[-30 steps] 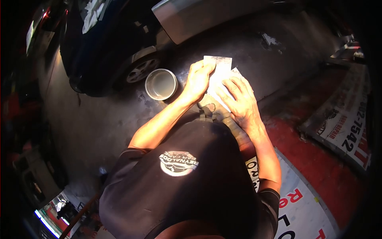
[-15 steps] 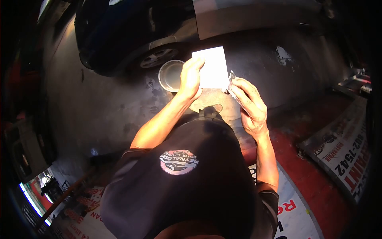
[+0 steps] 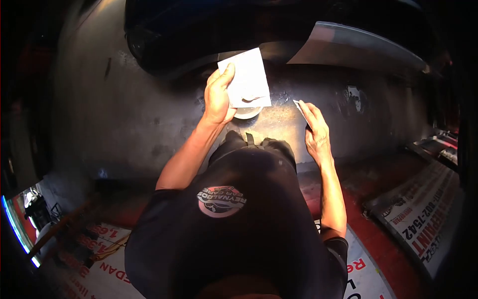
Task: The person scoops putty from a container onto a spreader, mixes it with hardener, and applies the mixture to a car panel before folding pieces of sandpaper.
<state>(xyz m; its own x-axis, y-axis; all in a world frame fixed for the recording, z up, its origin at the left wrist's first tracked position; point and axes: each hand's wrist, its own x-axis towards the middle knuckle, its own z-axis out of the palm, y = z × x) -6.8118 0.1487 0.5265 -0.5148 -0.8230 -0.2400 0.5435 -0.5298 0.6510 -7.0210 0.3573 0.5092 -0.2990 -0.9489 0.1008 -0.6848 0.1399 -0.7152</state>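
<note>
- Fingers of left hand (image 3: 218, 97) pinch paper sheet (image 3: 247, 77) at its left edge, thumb on top, raised over floor (image 3: 124, 124).
- Round cup (image 3: 247, 113) stands on floor, mostly hidden under paper sheet.
- Fingers of right hand (image 3: 314, 130) pinch small scrap (image 3: 299, 106), apart from paper sheet.
- Dark car (image 3: 224, 25) along floor's far edge.

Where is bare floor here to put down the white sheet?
Bare concrete floor lies beside the left hand, between the dark car and the banners. More lies beyond the right hand. Crowded between the hands: white sheet, round container, small scrap.
</note>
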